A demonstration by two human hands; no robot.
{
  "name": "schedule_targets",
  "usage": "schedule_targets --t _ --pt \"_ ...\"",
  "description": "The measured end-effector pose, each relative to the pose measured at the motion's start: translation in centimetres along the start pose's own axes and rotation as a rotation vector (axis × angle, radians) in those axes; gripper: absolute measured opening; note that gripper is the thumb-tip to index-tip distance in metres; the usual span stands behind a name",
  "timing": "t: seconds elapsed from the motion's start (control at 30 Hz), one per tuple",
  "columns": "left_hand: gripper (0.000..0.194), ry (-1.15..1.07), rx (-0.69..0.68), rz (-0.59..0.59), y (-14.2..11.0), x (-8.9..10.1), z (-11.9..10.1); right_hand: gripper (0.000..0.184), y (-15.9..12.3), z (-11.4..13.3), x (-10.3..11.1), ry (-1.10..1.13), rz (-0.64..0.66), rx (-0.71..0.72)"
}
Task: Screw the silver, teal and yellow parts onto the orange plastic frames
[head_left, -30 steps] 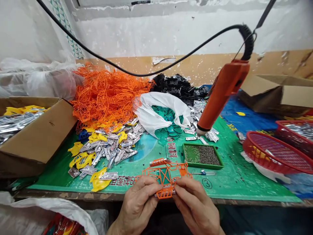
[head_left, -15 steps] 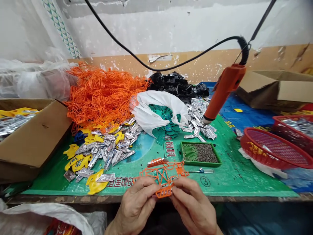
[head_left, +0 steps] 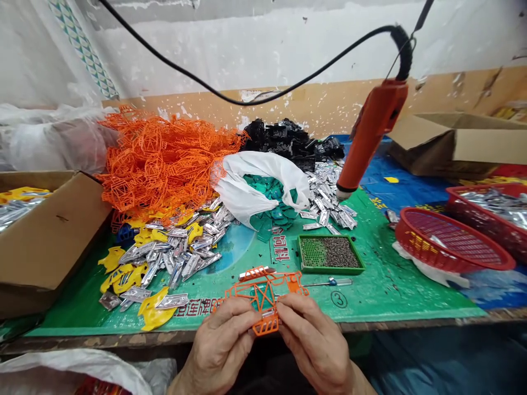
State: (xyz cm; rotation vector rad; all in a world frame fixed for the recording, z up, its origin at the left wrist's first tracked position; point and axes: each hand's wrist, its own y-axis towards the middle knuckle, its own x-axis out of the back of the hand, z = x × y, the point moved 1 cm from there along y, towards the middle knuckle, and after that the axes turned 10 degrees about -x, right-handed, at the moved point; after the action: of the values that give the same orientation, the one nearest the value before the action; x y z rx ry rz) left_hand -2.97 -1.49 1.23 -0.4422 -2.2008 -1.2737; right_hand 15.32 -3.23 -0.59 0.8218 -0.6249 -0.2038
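Note:
Between my hands is an orange plastic frame (head_left: pixel 265 296) with lattice bars, held low at the table's front edge. My left hand (head_left: pixel 224 337) pinches its near left side, thumb and fingers closed. On the near right side, my right hand (head_left: pixel 315 340) grips the same frame with bent fingers. A silver strip shows along the frame's far side, and some silver also shows near my fingertips, partly hidden. Just beyond lies a screwdriver (head_left: pixel 329 282) with a clear handle. Behind it sits a green tray (head_left: pixel 302 269) of small screws.
An orange electric screwdriver (head_left: pixel 370 137) hangs by its cable at the right. Piles of orange frames (head_left: pixel 164 159), silver pieces (head_left: pixel 173 252) and black parts (head_left: pixel 284 140) cover the back and left. A white bag (head_left: pixel 234 186) holds green pieces. Red baskets (head_left: pixel 453 247) stand right; a carton (head_left: pixel 53 236) left.
The whole view has shifted slightly, so most things appear further left. Both hands keep their hold on the orange frame, whose near edge is tilted a little differently.

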Motion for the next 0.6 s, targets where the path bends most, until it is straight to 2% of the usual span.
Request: schedule_targets --t 0.2,0.6 --pt "0.028 0.021 0.003 -0.028 0.11 -0.47 -0.39 0.025 -0.53 0.12 0.32 0.012 -0.03 -0.038" --pt "0.025 0.055 0.0 -0.012 -0.07 -0.58 -0.29 0.031 -0.67 0.1 0.32 0.085 -0.014 -0.053"
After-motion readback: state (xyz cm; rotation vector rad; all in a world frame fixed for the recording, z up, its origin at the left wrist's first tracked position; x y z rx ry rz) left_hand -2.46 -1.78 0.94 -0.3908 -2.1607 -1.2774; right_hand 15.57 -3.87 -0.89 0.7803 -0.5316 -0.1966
